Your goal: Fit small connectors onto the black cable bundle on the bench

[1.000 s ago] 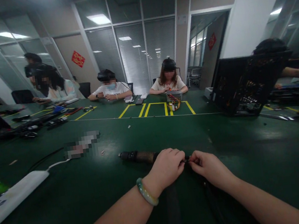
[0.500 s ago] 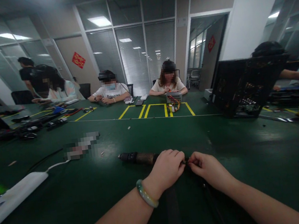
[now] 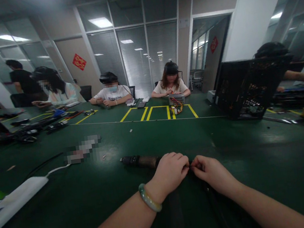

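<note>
Lying across the green table in front of me is a dark rod-shaped tool point(image 3: 147, 161) with a brownish barrel, black ringed collar and narrow tip at its left end. My left hand point(image 3: 172, 169), a green bangle on its wrist, is closed over the tool's right part and hides it. Just to the right, my right hand point(image 3: 211, 171) is closed in a pinch, its fingertips almost meeting those of the left. What sits between the right fingertips is too small and dark to make out. A black strap or cable point(image 3: 215, 202) runs below the right hand.
A white power strip point(image 3: 18, 202) lies at the left. At the right stands a black computer case point(image 3: 245, 88). Across the table, beyond a thin cord, several people sit; one has a grey box with coloured wires point(image 3: 176, 99). Dark cables and tools point(image 3: 22, 133) lie far left.
Both hands stay nearly in place, with the fingertips slightly closer together. In the background at far left, a standing person has shifted left.
</note>
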Demonstrator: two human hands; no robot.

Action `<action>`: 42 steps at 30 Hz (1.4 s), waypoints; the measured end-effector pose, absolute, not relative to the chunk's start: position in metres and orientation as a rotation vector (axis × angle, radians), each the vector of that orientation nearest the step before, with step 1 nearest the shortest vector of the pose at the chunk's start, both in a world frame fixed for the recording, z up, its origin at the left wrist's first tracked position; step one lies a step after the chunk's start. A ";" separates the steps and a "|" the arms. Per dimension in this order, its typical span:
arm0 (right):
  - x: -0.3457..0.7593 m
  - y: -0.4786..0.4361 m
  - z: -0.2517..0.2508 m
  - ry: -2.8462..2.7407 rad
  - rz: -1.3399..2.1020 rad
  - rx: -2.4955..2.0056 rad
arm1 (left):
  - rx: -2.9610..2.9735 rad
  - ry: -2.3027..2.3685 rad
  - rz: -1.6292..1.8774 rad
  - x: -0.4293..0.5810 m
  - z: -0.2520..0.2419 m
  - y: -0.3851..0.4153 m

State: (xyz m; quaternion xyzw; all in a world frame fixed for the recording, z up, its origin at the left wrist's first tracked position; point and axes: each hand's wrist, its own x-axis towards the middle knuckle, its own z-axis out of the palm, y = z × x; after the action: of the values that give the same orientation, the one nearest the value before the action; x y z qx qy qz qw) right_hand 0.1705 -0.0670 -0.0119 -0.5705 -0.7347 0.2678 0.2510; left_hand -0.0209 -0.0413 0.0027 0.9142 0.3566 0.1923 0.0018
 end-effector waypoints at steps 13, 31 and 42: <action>0.170 -0.071 -0.003 -1.998 0.783 -1.575 | 2.848 1.100 0.664 -0.023 0.005 -0.042; 0.172 -0.069 -0.008 -1.987 0.770 -1.535 | 2.810 1.098 0.686 -0.022 0.002 -0.042; 0.173 -0.066 -0.010 -1.980 0.814 -1.526 | 2.766 1.097 0.663 -0.025 0.003 -0.041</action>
State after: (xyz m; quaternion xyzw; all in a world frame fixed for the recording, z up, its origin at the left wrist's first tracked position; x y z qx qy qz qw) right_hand 0.1732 -0.0663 -0.0101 -0.5614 -0.7285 0.2997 0.2536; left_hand -0.0249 -0.0414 0.0031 0.9063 0.3595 0.2171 0.0464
